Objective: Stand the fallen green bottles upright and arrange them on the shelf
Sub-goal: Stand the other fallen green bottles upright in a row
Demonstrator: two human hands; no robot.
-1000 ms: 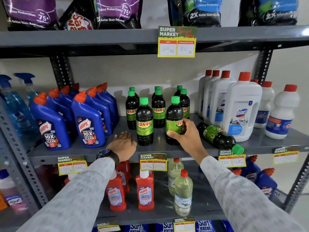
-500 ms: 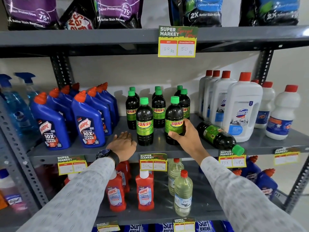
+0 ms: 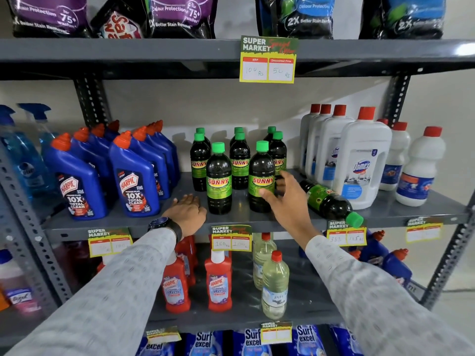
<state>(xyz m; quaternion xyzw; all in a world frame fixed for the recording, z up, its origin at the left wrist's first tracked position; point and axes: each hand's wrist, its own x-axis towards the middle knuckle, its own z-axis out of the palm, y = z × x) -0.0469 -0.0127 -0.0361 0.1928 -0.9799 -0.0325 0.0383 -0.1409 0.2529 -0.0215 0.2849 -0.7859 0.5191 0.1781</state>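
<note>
Several dark bottles with green caps and SUNNY labels stand upright in the middle of the grey shelf (image 3: 239, 219). The front two are a left one (image 3: 218, 179) and a right one (image 3: 261, 177). One more green-capped bottle (image 3: 330, 202) lies on its side to the right, cap toward the shelf's front edge. My right hand (image 3: 288, 199) hovers open between the right front bottle and the fallen one, fingers spread, holding nothing. My left hand (image 3: 187, 210) rests flat on the shelf just left of the left front bottle.
Blue Harpic bottles (image 3: 133, 181) crowd the shelf's left part; white red-capped Domex jugs (image 3: 359, 160) stand right behind the fallen bottle. Price tags (image 3: 231, 238) hang along the front edge. Red cleaners and pale bottles fill the lower shelf, detergent bags the top one.
My right hand has let go of the right front bottle, which now stands with its label facing forward. The hand has opened and drawn slightly right. My left hand has not moved.
</note>
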